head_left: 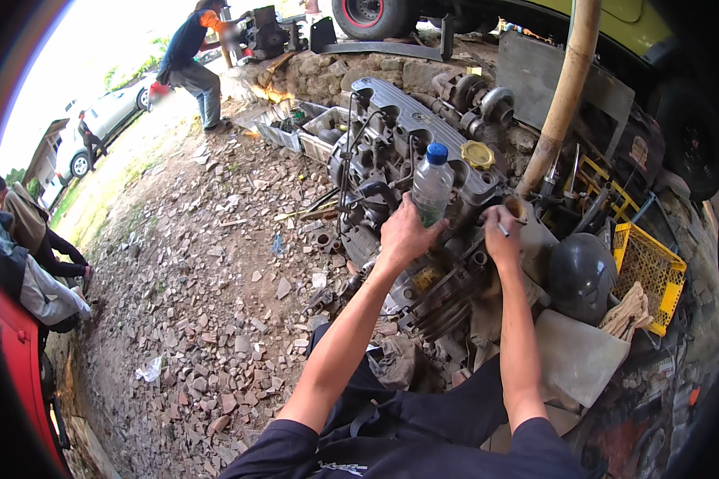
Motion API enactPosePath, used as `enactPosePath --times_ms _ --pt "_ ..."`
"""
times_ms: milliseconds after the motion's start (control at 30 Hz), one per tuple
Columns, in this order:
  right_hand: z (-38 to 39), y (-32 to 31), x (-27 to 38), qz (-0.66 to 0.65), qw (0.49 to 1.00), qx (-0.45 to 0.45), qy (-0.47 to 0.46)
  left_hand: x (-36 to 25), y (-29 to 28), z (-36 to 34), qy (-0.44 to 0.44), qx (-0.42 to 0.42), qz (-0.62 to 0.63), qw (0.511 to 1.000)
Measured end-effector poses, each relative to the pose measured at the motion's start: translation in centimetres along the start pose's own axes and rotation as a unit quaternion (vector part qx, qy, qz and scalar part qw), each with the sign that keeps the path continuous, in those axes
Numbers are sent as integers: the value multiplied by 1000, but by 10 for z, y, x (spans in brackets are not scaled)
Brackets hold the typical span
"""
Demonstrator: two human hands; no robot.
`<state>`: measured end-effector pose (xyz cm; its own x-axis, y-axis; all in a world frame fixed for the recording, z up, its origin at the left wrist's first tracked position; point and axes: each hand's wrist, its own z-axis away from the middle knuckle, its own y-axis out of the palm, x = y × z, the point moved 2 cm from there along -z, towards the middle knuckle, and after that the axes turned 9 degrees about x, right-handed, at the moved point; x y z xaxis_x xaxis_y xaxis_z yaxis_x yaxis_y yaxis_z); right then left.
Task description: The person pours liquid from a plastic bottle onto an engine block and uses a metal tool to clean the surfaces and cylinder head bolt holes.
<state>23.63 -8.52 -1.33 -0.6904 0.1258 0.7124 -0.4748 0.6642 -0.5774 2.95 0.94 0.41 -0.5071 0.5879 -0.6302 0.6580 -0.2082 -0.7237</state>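
Clear plastic bottle (433, 188), just one, cap (437, 153) up, long axis nearly upright, gripped by left hand (410, 234); right hand (504, 239) pinches one white stick (502, 229).

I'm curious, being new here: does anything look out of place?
Perhaps the blue-capped clear plastic bottle in the left hand, at the engine: a drinks-type container looks odd against grimy metal.

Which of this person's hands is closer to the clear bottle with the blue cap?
The left hand: it grips the lower part of the bottle. The right hand is off to the bottle's right, not touching it.
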Motion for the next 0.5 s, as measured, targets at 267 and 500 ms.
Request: enactPosePath --times_ms 267,500 --pt "1 0 5 -44 999 23 4 -5 -3 1 -3 5 -2 1000" --pt "4 3 -3 -93 995 -19 -28 -1 0 1 10 -15 -3 1000"
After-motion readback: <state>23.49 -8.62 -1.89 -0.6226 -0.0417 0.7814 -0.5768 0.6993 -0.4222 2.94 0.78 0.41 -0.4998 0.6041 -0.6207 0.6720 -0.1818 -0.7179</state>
